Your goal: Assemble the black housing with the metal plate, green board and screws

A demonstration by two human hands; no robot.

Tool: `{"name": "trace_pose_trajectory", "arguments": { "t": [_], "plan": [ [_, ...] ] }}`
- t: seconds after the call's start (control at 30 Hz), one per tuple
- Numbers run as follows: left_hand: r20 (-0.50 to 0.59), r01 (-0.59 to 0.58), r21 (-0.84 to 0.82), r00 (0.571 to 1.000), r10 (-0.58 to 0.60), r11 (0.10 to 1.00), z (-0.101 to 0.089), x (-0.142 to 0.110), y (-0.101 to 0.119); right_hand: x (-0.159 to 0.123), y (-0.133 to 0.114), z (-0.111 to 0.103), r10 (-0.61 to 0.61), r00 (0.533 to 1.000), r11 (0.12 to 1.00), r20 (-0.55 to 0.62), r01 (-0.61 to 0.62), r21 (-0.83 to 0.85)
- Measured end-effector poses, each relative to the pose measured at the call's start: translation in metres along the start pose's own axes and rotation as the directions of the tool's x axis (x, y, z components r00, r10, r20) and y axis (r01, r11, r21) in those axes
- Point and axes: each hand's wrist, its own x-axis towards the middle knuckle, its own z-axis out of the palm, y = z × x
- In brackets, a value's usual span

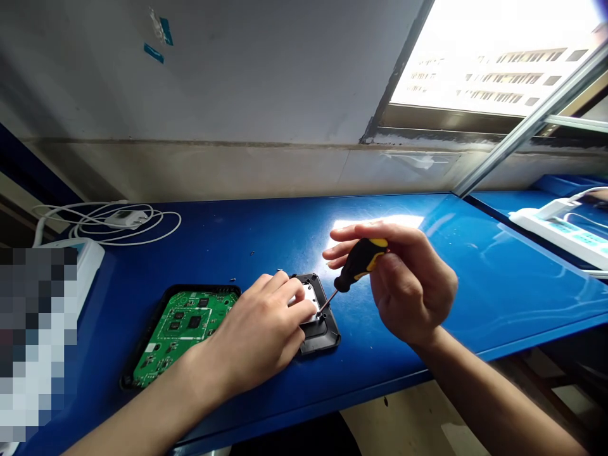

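My right hand (408,272) is closed around the black and yellow handle of a screwdriver (357,263), which slants down to the left. Its tip meets the edge of a silvery metal plate (311,296) set in a black plastic cover (327,335). My left hand (268,320) lies over the left part of that cover, with thumb and index finger at the plate near the screwdriver tip. Whether those fingers pinch something small is hidden. Left of it, partly under my forearm, a green circuit board (190,323) sits in a black housing (164,297).
Small screws (232,279) lie on the blue table (237,234) behind the housing. A white cable with an adapter (128,218) is coiled at the back left. At the right stands a white power strip (565,231), past a metal frame post (513,136).
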Motion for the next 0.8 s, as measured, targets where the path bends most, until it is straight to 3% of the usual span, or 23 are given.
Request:
{"name": "trace_pose_trajectory", "arguments": {
  "t": [0.23,0.57,0.8],
  "plan": [
    [-0.003,-0.006,0.007,1.000,0.006,1.000,-0.0011,0.0011,-0.0001,0.0044,0.0051,-0.0065,-0.071,0.997,0.978,0.004,0.070,-0.197],
    [0.012,0.007,0.005,1.000,-0.007,1.000,-0.0010,0.0010,-0.0007,0.0026,-0.0008,-0.0038,0.073,0.996,0.993,0.055,-0.068,-0.094],
    [-0.007,-0.013,0.022,1.000,0.013,1.000,-0.0007,0.0009,-0.0010,0.0082,0.0044,-0.0099,-0.068,0.997,0.965,0.039,0.076,-0.250]
  ]
}}
